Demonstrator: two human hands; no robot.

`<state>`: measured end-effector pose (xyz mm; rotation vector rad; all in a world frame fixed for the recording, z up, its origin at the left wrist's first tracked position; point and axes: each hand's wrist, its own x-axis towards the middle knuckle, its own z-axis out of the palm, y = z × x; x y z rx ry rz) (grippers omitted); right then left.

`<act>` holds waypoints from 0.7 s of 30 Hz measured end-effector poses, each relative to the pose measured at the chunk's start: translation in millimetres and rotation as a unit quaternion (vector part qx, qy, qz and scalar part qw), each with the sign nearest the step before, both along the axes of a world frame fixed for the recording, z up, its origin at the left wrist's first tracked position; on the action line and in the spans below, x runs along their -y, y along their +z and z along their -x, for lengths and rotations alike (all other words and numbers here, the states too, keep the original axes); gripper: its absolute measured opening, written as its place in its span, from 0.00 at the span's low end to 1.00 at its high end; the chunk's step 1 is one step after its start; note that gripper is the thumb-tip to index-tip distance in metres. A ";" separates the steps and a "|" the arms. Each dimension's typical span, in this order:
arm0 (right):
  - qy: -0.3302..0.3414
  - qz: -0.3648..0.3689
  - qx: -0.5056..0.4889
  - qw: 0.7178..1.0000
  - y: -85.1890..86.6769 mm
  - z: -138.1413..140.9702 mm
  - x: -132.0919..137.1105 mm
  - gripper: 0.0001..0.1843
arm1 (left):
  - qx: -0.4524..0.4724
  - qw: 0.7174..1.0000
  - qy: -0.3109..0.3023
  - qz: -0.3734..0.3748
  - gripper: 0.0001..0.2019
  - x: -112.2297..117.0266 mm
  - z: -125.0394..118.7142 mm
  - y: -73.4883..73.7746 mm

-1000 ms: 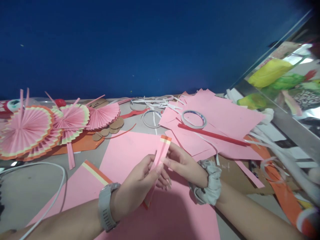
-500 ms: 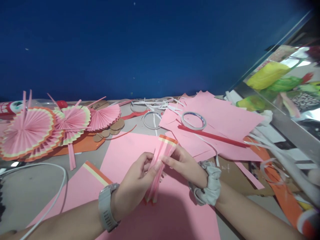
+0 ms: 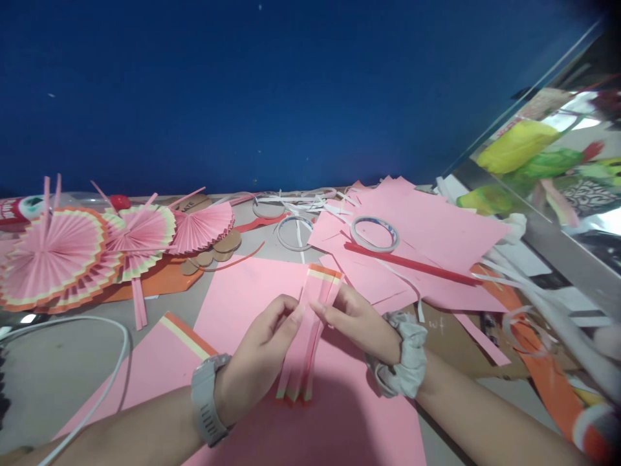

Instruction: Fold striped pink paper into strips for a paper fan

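Between my hands is a pink pleated paper strip (image 3: 306, 333) with orange and cream bands at both ends, its folds partly spread at the lower end. My left hand (image 3: 264, 353) pinches its left edge between thumb and fingers. On the other side my right hand (image 3: 356, 320) grips the right edge, thumb in front and fingers behind it. Underneath lies a large pink paper sheet (image 3: 252, 285). Left of my left hand, another pink sheet (image 3: 160, 369) carries an orange and cream border.
Pink pleated paper fans (image 3: 53, 252) stand at the left beside brown cardboard discs (image 3: 227, 242). A tape roll (image 3: 374, 234) and a red strip (image 3: 412, 264) lie on stacked pink sheets (image 3: 436, 226). A white cable (image 3: 121, 330) curves at the left. Behind rises a blue panel (image 3: 291, 97).
The pleated strip has turned slightly more upright, and its lower folds have fanned wider apart. Both hands keep their hold and have barely moved.
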<state>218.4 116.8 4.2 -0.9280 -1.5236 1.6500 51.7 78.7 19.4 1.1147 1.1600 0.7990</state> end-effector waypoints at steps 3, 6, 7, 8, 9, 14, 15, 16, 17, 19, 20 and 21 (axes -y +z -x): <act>0.015 0.000 -0.006 1.000 -0.8 -0.9 -0.8 0.07 | 0.000 1.000 -0.004 0.005 0.11 -1.8 1.2 -1.0; 0.040 -0.003 -0.005 0.999 0.8 -2.1 -1.3 0.08 | 0.001 1.000 -0.015 -0.006 0.12 -2.5 1.2 -2.4; 0.043 -0.007 -0.002 0.999 1.8 -2.4 -1.4 0.08 | 0.001 1.000 -0.017 -0.007 0.12 -2.2 1.0 -2.8; 0.044 -0.013 0.002 0.999 3.0 -2.8 -1.6 0.10 | 0.002 1.000 -0.017 -0.005 0.12 -1.7 0.6 -2.9; 0.045 -0.017 0.005 0.999 4.1 -3.2 -1.7 0.11 | 0.002 1.000 -0.016 0.001 0.12 -1.0 0.3 -2.8; 0.053 -0.028 0.015 0.998 7.7 -4.4 -2.0 0.14 | 0.011 0.999 -0.032 0.025 0.14 -0.6 -0.4 1.0; 0.053 -0.027 0.018 0.998 8.1 -4.3 -1.9 0.14 | 0.012 0.999 -0.039 0.015 0.14 -1.5 -0.3 1.9; 0.054 -0.025 0.022 0.998 8.4 -4.1 -1.9 0.14 | 0.010 0.999 -0.047 0.003 0.13 -2.5 -0.3 2.6; 0.056 -0.022 0.025 0.998 8.8 -3.8 -1.9 0.14 | 0.009 0.998 -0.055 -0.005 0.13 -3.4 -0.3 3.2; 0.061 -0.022 0.030 0.997 9.5 -3.0 -1.8 0.13 | 0.006 0.998 -0.064 -0.008 0.13 -4.1 -0.3 3.5; 0.063 -0.025 0.033 0.997 9.8 -2.7 -1.9 0.13 | 0.003 0.998 -0.065 -0.006 0.13 -3.6 -0.3 3.3; 0.063 -0.030 0.035 0.997 9.8 -2.5 -1.9 0.12 | -0.004 0.998 -0.066 -0.006 0.14 -2.6 -0.3 2.9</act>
